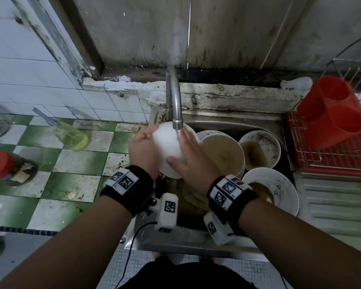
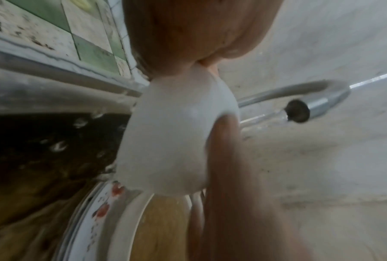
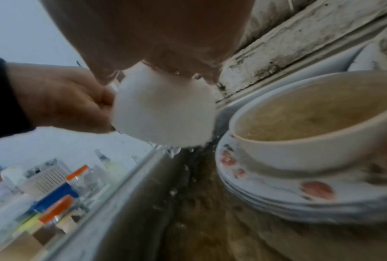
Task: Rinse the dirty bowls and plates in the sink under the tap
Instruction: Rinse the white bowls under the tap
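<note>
A white bowl (image 1: 168, 147) is held bottom-up under the running tap (image 1: 174, 105), above the left part of the sink (image 1: 233, 121). My left hand (image 1: 143, 146) grips its left rim with curled fingers. My right hand (image 1: 189, 156) lies flat on the bowl's outside, fingers straight, in the water stream. The left wrist view shows the bowl (image 2: 165, 141) with the right hand's fingers (image 2: 223, 159) across it and the tap (image 2: 317, 104) behind. In the right wrist view, water drips off the bowl (image 3: 163, 109). A dirty bowl (image 3: 311, 123) stands on stacked flowered plates (image 3: 299, 190).
Two more dirty bowls (image 1: 223, 153) (image 1: 258, 149) and a soiled plate (image 1: 275, 188) fill the sink's right side. A wire rack (image 1: 342, 161) with a red cutlery holder (image 1: 331, 111) stands at right. A green bottle (image 1: 71, 137) and a red-lidded jar (image 1: 6, 167) sit on the tiled counter.
</note>
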